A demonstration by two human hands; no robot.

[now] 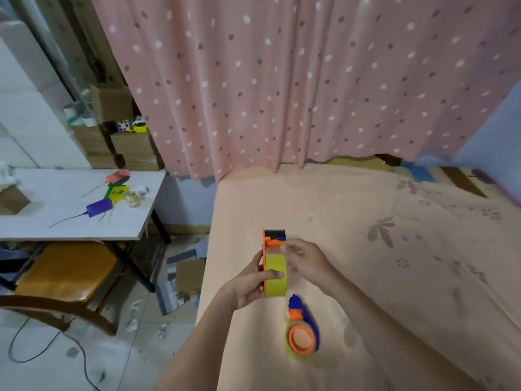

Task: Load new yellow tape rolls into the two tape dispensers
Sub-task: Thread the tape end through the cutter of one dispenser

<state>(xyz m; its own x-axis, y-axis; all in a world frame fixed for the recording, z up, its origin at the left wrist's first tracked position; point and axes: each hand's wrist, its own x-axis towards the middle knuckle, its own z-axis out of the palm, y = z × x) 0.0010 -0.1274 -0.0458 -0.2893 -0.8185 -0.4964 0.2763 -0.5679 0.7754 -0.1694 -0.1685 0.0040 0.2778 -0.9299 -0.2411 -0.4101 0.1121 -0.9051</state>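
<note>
Left hand [251,280] grips the orange plastic tape dispenser [272,244] carrying a yellow tape roll [276,275], over the peach bedsheet [366,221] near its left edge. Right hand [304,261] pinches near the cutter, contents unclear. Best to pull the tape end straight, steadying the roll.

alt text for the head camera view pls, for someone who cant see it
Two bare hands hold an orange tape dispenser loaded with a yellow tape roll above a peach bedsheet: the left hand grips the roll and the right hand is at the dispenser's top. A second dispenser, blue and orange with yellow tape, lies on the sheet nearby, before a pink dotted curtain.
</note>
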